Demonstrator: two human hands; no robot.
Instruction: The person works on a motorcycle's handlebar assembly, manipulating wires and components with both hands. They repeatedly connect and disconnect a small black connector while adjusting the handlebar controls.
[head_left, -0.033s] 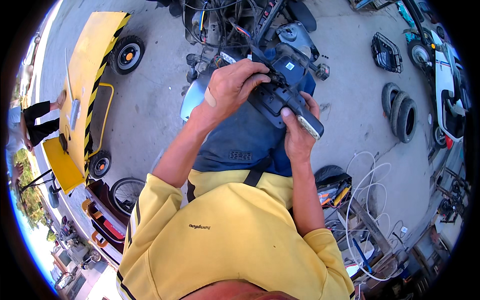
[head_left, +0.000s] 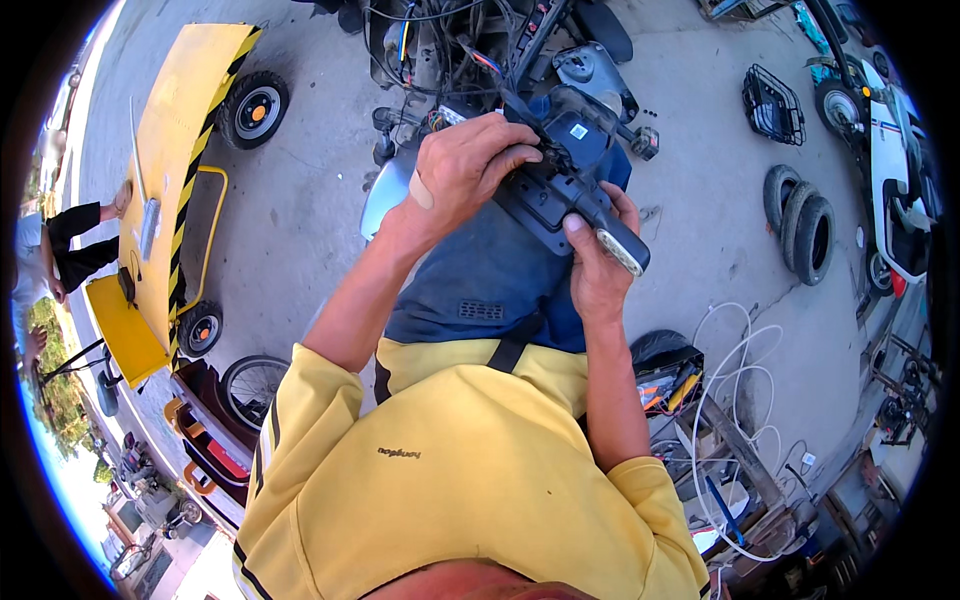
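A black plastic vehicle part (head_left: pixel 545 205) with moulded recesses lies over my lap, its clear lamp lens (head_left: pixel 621 252) at the near right end. My right hand (head_left: pixel 600 275) grips that end, thumb on top and fingers around the far side. At the part's far left, my left hand (head_left: pixel 465 160) is closed in a pinch, thumb against the fingers; what sits between the fingertips is hidden. Just beyond the left fingertips are dark wires. Behind the part is a dark plastic panel (head_left: pixel 575 135) with a white label.
A stripped vehicle frame with loose wiring (head_left: pixel 450 55) stands ahead. To the left is a yellow cart (head_left: pixel 180 110) with wheels, a person beside it. On the right are several tyres (head_left: pixel 812 240), a black wire basket (head_left: pixel 773 105), a white scooter (head_left: pixel 890 180) and a coiled white hose (head_left: pixel 697 440).
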